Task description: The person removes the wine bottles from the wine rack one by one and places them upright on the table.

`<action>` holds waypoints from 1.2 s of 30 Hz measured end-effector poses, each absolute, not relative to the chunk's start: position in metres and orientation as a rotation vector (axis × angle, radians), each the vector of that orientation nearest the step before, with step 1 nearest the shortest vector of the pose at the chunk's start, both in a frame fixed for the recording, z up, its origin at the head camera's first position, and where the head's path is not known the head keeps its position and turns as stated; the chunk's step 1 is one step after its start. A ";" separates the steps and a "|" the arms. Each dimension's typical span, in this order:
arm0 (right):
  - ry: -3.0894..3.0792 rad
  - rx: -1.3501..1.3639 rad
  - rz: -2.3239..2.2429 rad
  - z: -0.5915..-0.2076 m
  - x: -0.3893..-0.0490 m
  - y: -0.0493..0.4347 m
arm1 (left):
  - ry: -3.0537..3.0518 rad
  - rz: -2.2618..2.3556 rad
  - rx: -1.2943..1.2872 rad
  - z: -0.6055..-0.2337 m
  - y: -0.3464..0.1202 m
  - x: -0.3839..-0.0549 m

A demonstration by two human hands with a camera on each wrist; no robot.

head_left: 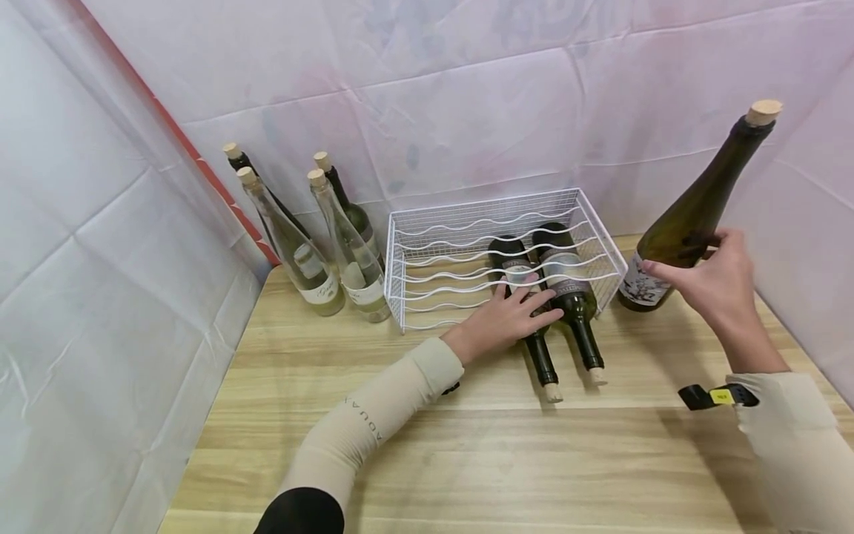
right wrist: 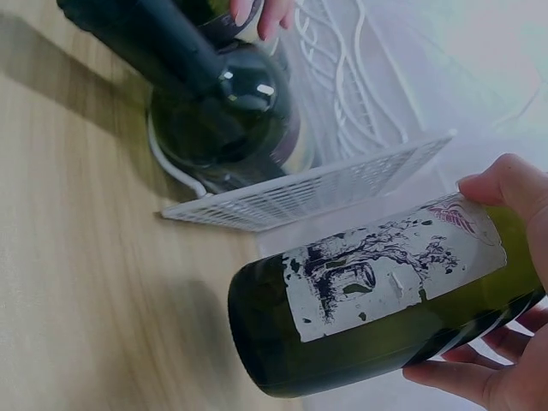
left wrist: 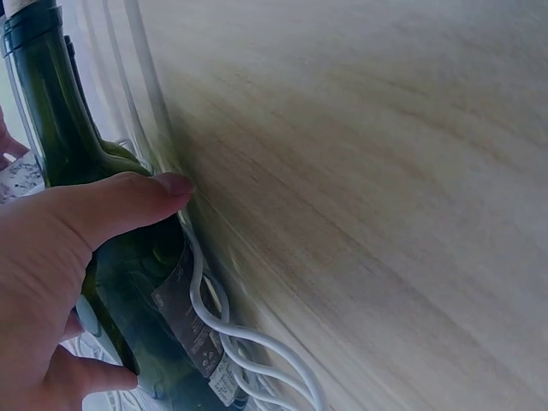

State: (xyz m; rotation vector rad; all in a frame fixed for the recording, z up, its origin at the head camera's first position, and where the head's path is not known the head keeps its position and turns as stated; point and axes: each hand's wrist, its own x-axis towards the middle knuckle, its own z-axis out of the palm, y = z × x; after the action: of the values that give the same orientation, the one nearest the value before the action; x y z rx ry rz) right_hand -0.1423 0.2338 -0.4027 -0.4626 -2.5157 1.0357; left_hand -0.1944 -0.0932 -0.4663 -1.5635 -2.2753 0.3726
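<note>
My right hand (head_left: pixel 723 278) grips a tall green wine bottle (head_left: pixel 694 193), thumb on its illustrated label and fingers behind. The corked bottle leans to the right, its base close over the table beside the rack. Two dark wine bottles lie side by side in the white wire rack (head_left: pixel 467 293), corks pointing toward me. My left hand (head_left: pixel 503 319) rests on the left lying bottle (head_left: pixel 540 360), fingers spread, their tips reaching toward the right lying bottle (head_left: pixel 583 330). In the left wrist view, the thumb (left wrist: pixel 128 201) lies across the bottle's shoulder.
Several corked bottles stand left of the rack, among them a clear bottle (head_left: pixel 356 271) close to its side and another clear bottle (head_left: pixel 300 256). A white sheet (head_left: pixel 467 111) hangs behind the wooden table (head_left: pixel 467 460). Wavy wires span the rack.
</note>
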 end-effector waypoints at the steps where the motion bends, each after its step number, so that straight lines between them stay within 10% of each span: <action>1: -2.517 -0.469 1.038 -0.404 -0.144 0.235 | -2.280 0.369 -1.564 -0.467 -0.093 -0.195; 36: -2.448 -0.603 1.126 -0.425 -0.195 0.263 | -2.279 0.421 -1.498 -0.471 -0.091 -0.197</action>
State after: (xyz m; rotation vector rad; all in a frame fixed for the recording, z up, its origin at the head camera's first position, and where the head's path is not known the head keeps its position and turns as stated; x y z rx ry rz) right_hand -0.1953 0.2630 -0.4250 -0.6035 -2.4479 1.1263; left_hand -0.1972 -0.0909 -0.4710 -1.4982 -2.2790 0.4212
